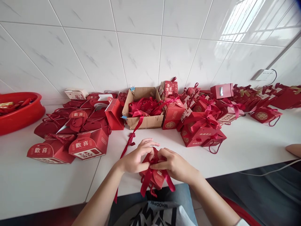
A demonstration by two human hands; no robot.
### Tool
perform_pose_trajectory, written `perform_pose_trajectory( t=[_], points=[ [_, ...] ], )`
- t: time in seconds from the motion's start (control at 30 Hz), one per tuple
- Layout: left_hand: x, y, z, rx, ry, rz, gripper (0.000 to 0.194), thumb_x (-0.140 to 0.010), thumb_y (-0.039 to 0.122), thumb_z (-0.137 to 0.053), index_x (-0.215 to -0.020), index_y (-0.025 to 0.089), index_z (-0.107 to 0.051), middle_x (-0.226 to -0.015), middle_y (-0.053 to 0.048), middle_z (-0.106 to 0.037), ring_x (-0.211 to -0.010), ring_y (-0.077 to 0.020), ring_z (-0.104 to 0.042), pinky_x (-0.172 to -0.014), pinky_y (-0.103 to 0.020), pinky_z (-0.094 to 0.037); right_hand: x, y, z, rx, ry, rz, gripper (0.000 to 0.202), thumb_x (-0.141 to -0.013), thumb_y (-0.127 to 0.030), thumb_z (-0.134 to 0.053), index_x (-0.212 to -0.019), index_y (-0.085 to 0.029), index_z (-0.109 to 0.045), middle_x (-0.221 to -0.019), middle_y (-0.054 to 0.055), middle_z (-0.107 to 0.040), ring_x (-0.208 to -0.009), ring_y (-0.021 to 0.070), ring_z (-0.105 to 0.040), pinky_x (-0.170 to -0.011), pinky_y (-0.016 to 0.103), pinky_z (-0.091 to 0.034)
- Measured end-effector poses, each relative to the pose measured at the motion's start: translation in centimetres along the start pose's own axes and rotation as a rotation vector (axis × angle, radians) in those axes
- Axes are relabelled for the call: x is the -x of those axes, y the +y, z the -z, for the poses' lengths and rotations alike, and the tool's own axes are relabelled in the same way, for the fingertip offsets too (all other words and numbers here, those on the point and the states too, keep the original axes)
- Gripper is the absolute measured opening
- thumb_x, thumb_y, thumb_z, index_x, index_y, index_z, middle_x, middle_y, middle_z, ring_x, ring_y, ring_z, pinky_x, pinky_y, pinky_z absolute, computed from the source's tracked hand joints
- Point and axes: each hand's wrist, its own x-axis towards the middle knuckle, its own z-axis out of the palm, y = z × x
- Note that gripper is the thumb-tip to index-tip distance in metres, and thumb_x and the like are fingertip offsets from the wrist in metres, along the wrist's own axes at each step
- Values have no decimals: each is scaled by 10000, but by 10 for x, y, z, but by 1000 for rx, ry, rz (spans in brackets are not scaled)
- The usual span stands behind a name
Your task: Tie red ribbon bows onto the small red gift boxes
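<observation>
A small red gift box (157, 180) sits at the table's front edge, right before me. Dark red ribbon (146, 184) is tied over its top, and two loose tails hang down the near side. My left hand (137, 158) pinches the ribbon on the left of the knot with thumb and forefinger, its other fingers raised. From the right, my right hand (175, 164) closes thumb and fingers on the ribbon at the same spot. The knot is mostly hidden under my fingers. Below the box hangs a red tassel (153, 192).
Behind stands a cardboard carton (147, 121) filled with red ribbons; one long ribbon (129, 141) trails from it past my left arm. Red boxes (88, 144) crowd the left, ribboned boxes (199, 130) the right. A red basin (21, 116) stands far left. Another person's arm (293, 150) shows at right.
</observation>
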Motion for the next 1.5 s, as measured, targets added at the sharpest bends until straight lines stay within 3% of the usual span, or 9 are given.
perform_pose_trajectory(
  t=[0.2,0.37,0.83,1.13,1.5],
  points=[
    [4,9,3,-259,41,74,116,-776,174,-569,-869,230,-609,-1394,-34,-469,-1381,-309,-237,-1123,-527,-264,0,0,0,12,24,19,321,-921,-141,-503,-1085,-319,-714,-840,45,-504,-749,144,-479,-667,246,-442],
    [3,12,3,-212,-21,62,77,-823,204,-552,-855,234,-616,-1381,-27,-483,-1389,-288,-242,-1119,-474,-302,0,-1,1,7,11,8,328,-924,-132,-487,-1059,-314,-724,-834,38,-495,-747,139,-471,-667,243,-438],
    [5,0,8,-159,57,107,176,-847,316,-565,-716,205,-528,-1259,-52,-557,-1319,-307,-305,-1091,-510,-291,1,-1,2,5,2,12,307,-911,-160,-523,-1095,-317,-713,-829,44,-486,-720,144,-475,-640,249,-437],
    [7,8,-8,-14,221,99,187,-829,253,-577,-728,216,-424,-1219,-56,-588,-1310,-249,-349,-1090,-417,-327,3,-1,0,-14,9,-2,316,-931,-165,-491,-1100,-319,-709,-855,48,-487,-755,143,-486,-663,249,-445],
    [-3,20,-28,155,409,244,353,-750,234,-661,-587,214,-348,-920,-45,-672,-1093,-233,-580,-907,-349,-477,1,-3,5,15,-20,-8,322,-931,-140,-458,-1037,-292,-721,-817,30,-460,-728,140,-448,-651,236,-433]
  ],
)
